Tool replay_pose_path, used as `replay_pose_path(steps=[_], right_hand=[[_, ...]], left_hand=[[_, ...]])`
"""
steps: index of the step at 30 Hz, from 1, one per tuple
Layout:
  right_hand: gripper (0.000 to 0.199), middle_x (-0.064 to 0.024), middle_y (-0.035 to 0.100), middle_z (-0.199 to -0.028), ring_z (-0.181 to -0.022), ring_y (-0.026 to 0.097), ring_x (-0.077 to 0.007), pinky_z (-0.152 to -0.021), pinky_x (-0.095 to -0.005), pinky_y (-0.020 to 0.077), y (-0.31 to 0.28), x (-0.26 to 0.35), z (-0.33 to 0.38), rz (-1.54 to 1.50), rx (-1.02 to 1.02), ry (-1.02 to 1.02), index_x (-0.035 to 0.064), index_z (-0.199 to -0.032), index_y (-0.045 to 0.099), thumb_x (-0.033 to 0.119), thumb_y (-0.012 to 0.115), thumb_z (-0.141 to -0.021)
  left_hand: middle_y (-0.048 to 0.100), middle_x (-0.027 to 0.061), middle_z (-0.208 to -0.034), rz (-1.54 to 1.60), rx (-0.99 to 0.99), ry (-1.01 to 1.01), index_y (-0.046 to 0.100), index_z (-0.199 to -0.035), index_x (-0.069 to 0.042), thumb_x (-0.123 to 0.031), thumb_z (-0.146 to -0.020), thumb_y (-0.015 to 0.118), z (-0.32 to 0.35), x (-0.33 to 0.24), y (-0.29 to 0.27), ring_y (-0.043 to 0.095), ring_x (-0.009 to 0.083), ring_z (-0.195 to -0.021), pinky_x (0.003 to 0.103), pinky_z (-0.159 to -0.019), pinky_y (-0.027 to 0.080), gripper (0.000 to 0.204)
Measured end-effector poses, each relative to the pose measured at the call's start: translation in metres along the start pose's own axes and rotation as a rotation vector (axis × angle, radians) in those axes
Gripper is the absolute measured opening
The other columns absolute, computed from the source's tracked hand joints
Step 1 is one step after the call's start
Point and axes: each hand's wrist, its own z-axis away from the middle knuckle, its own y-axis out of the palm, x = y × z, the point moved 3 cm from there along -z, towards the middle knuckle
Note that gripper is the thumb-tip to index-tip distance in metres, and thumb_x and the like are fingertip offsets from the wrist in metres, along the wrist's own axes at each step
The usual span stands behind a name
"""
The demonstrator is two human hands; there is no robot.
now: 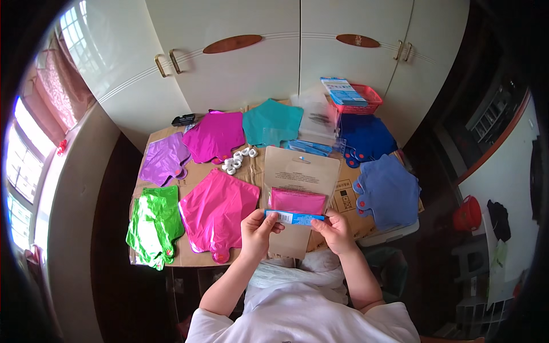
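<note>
White cupboard doors back a cardboard-covered desk (pixel 189 260) strewn with flat foil balloons: purple, magenta, teal, blue, a green one (pixel 153 226) at the near left. I'm watching both hands meet just above the desk's near edge. My left hand (pixel 256 233) pinches the left end of a clear packet (pixel 300 194) with a folded pink balloon inside and a blue strip along its bottom; my right hand (pixel 336 230) pinches the right end, fingers pressed on the strip. Forearms come up from below, elbows tucked, wrists angled inward. Risk, as I judge it: the slick film could slide out of either pinch, or uneven pulling could crease the folded balloon. The small white rings (pixel 236 160) lie well apart.
</note>
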Motion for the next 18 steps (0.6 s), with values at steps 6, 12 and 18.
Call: replay_pose_path(steps=[6, 12, 18], right_hand=[[0.017, -0.0024, 0.064, -0.097, -0.086, 0.058, -0.0086, -0.080, -0.0239, 0.0467, 0.001, 0.001, -0.005, -0.149, -0.120, 0.006, 0.0036, -0.104, 0.061, 0.005, 0.062, -0.087], [0.013, -0.0031, 0.066, -0.092, -0.082, 0.061, -0.0087, -0.076, -0.0247, 0.0515, 0.002, 0.004, -0.006, -0.190, -0.149, -0.008, 0.0038, -0.098, 0.061, 0.001, 0.063, -0.085], [0.012, -0.0034, 0.066, -0.091, -0.082, 0.062, -0.0090, -0.077, -0.0264, 0.0540, 0.000, 0.008, -0.005, -0.166, -0.139, -0.030, 0.0026, -0.097, 0.063, 0.000, 0.064, -0.085]], left_hand=[[0.066, 0.0058, -0.078, 0.008, 0.006, 0.039, 0.062, -0.089, -0.002, -0.008, -0.090, 0.061, 0.005, 0.000, 0.004, 0.063, 0.0132, -0.063, 0.023, -0.056, 0.048, 0.007], [0.066, 0.0054, -0.079, 0.025, 0.020, 0.041, 0.062, -0.088, -0.003, -0.010, -0.089, 0.062, 0.006, 0.001, 0.004, 0.064, 0.0143, -0.064, 0.024, -0.056, 0.049, 0.007], [0.066, 0.0064, -0.086, -0.088, 0.100, 0.088, 0.060, -0.096, -0.003, -0.014, -0.091, 0.061, 0.001, -0.006, 0.008, 0.066, 0.0156, -0.071, 0.025, -0.057, 0.049, 0.012]])
